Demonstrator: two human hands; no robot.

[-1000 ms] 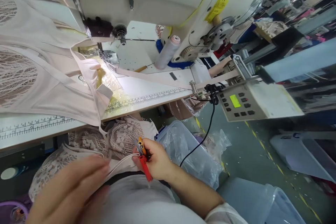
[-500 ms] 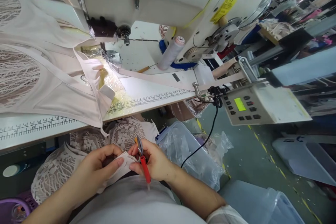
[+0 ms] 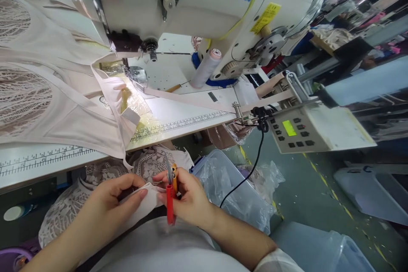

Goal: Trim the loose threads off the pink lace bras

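Green floor (image 3: pixel 296 193) with yellow line (image 3: pixel 332 191)

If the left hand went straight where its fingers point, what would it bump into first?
Probably the right hand: its fingertips are just across the pale fabric from the left hand, though depth is hard to judge.

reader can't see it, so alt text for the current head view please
A person's left hand and right hand hold pale fabric, with red-handled scissors also in the right hand. Beyond them, a sewing machine stands on a table, a lacy garment lying at picture left and a control box with a lit screen at right.
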